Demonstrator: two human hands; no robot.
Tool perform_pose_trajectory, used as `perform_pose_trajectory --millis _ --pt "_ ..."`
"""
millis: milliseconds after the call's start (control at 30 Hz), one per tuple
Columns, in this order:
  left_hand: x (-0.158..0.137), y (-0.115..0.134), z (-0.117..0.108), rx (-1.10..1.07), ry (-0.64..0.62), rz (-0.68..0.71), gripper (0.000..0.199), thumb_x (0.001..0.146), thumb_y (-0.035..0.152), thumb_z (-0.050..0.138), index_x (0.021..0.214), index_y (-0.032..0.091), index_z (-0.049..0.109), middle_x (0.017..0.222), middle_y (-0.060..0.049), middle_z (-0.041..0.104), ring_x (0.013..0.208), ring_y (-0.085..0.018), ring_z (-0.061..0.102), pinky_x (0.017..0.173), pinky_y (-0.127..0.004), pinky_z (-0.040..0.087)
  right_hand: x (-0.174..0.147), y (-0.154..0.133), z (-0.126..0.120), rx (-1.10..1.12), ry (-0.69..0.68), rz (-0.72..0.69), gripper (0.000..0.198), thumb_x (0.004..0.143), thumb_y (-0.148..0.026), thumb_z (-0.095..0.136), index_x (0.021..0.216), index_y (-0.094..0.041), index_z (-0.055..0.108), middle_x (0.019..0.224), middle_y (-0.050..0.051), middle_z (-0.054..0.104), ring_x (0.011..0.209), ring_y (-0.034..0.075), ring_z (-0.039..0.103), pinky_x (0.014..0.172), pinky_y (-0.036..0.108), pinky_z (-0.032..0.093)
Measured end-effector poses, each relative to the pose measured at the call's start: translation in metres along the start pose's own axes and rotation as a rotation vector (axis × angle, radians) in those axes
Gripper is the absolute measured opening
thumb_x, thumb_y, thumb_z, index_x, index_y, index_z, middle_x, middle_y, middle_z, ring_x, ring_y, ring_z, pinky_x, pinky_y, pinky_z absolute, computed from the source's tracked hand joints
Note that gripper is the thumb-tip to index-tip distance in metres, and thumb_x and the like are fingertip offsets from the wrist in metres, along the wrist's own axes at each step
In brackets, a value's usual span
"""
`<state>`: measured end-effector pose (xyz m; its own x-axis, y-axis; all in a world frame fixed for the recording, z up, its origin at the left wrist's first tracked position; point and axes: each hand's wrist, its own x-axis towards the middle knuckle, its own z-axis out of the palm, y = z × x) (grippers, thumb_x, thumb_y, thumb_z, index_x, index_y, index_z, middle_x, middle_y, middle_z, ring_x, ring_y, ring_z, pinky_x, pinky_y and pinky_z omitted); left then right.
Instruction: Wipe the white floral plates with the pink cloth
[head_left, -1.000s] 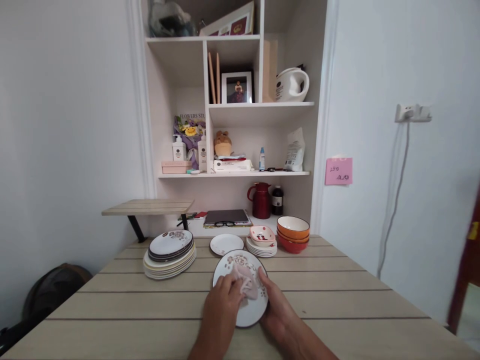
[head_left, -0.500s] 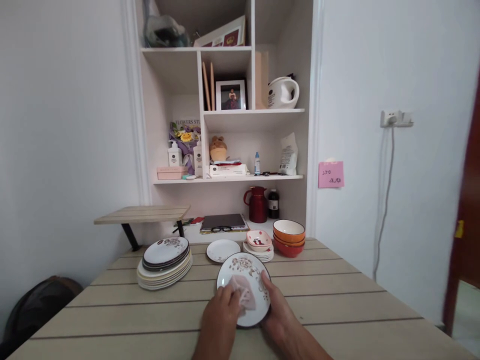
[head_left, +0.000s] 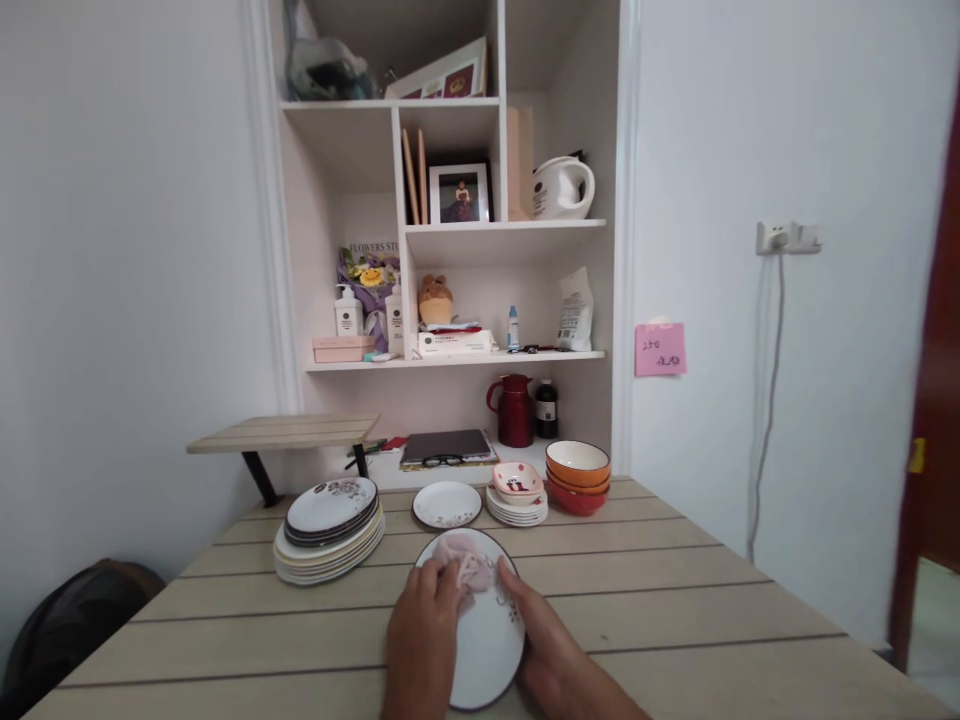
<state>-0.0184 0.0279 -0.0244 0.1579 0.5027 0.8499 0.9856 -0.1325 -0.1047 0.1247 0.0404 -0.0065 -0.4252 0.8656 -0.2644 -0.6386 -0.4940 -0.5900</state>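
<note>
A white plate (head_left: 484, 650) with a dark rim and brown flower print is held tilted above the near part of the table. My right hand (head_left: 547, 635) grips its right edge, thumb on the upper face. Bunched in my left hand (head_left: 426, 630) is a pale pink cloth (head_left: 466, 562), pressed against the plate's upper part and covering most of the flower print. Just beyond lies another flowered plate (head_left: 447, 505) on the table. To the left stands a plate stack (head_left: 330, 535), dark-rimmed plates on top of cream ones.
Small dishes (head_left: 517, 490) are stacked at the back, beside orange and red bowls (head_left: 577, 480). A raised wooden shelf (head_left: 285, 432) overhangs the table's (head_left: 660, 600) back left. Behind are a closed laptop (head_left: 446, 445), glasses and a red jug (head_left: 515, 410) under the wall shelves.
The held plate has come lower and nearer to me, tilting differently. The cloth and my left hand have shifted up and left across its face, now over the flower print.
</note>
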Motion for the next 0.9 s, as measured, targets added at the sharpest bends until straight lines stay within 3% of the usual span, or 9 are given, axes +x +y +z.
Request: perform_pose_trajectory --millis 133,367,467,667,900 --pt "-0.001 -0.005 0.000 0.041 -0.066 -0.020 0.028 0.078 0.011 0.061 0.103 0.022 0.063 0.097 -0.003 0.065 0.085 -0.018 0.061 0.067 -0.027 0.051 0.002 -0.008 -0.002 0.080 0.003 0.003 0.045 0.083 -0.044 0.058 0.106 -0.007 0.064 0.084 0.015 0.075 0.082 0.025 0.070 0.081 0.037 0.050" --pt "-0.004 0.020 -0.004 -0.149 -0.008 0.286 0.030 0.078 0.015 0.064 0.107 0.022 0.061 0.100 -0.004 0.066 0.081 -0.018 0.061 0.064 -0.028 0.051 0.004 -0.025 -0.010 0.137 -0.112 0.062 0.051 0.082 -0.053 0.055 0.098 -0.005 0.065 0.083 0.017 0.074 0.076 0.025 0.069 0.070 0.034 0.051" --pt "-0.002 0.027 -0.010 -0.182 0.002 0.331 0.031 0.080 0.017 0.063 0.110 0.022 0.060 0.099 -0.004 0.065 0.080 -0.019 0.060 0.063 -0.029 0.051 0.001 -0.018 -0.007 0.105 -0.100 0.078 0.043 0.083 -0.049 0.057 0.090 -0.007 0.066 0.077 0.014 0.073 0.068 0.022 0.068 0.065 0.030 0.051" --pt "0.003 0.017 -0.011 -0.159 0.082 0.260 0.027 0.083 0.019 0.059 0.109 0.024 0.061 0.095 -0.004 0.064 0.081 -0.019 0.059 0.064 -0.030 0.049 -0.004 -0.002 0.003 0.092 -0.155 0.117 0.047 0.082 -0.046 0.059 0.105 -0.006 0.064 0.087 0.015 0.074 0.072 0.022 0.069 0.078 0.035 0.051" --pt "0.005 0.001 -0.013 0.001 0.083 0.050 0.025 0.084 0.019 0.058 0.109 0.020 0.062 0.098 -0.006 0.064 0.083 -0.020 0.059 0.068 -0.032 0.049 -0.005 0.005 0.008 0.096 -0.073 0.044 0.045 0.082 -0.044 0.060 0.107 -0.006 0.064 0.087 0.015 0.075 0.083 0.024 0.069 0.083 0.036 0.050"
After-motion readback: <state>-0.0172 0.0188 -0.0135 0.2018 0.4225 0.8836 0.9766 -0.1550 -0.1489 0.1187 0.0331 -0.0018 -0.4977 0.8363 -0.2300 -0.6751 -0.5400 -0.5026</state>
